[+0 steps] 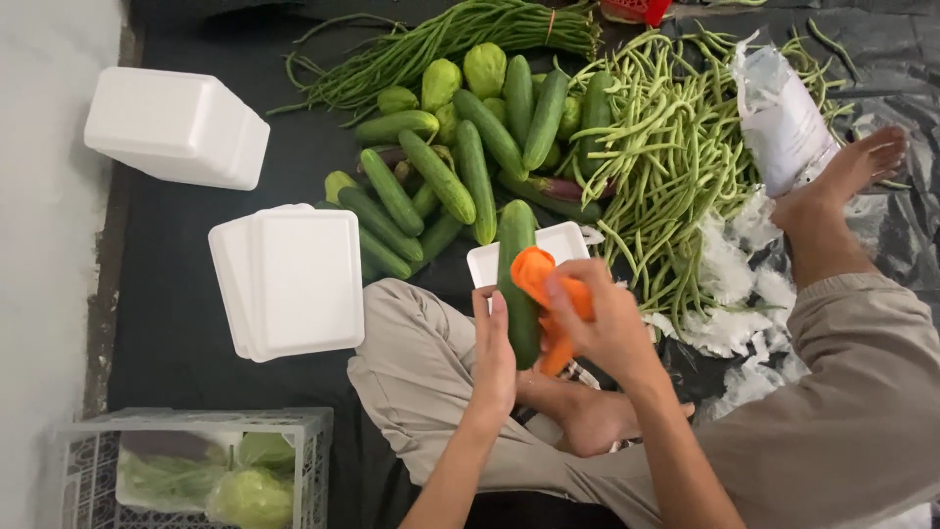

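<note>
Two bare hands at work over a small white foam tray resting on the seated person's lap. Left hand: fingers straight and loosely open, laid flat against the near side of a long green cucumber that lies lengthwise across the tray. Right hand: fingers curled closed around an orange carrot, its blunt end poking out past the fingertips and touching the cucumber's right side. Beyond the tray: a heap of cucumbers, pale green chayotes, a spread of green beans to the right, a bundle of long beans at the far edge. Right of the beans: a white plastic bag beside the person's bare foot. Left: a stack of foam trays, another stack farther off, and a grey crate holding bagged greens. All on a black sheet.
</note>
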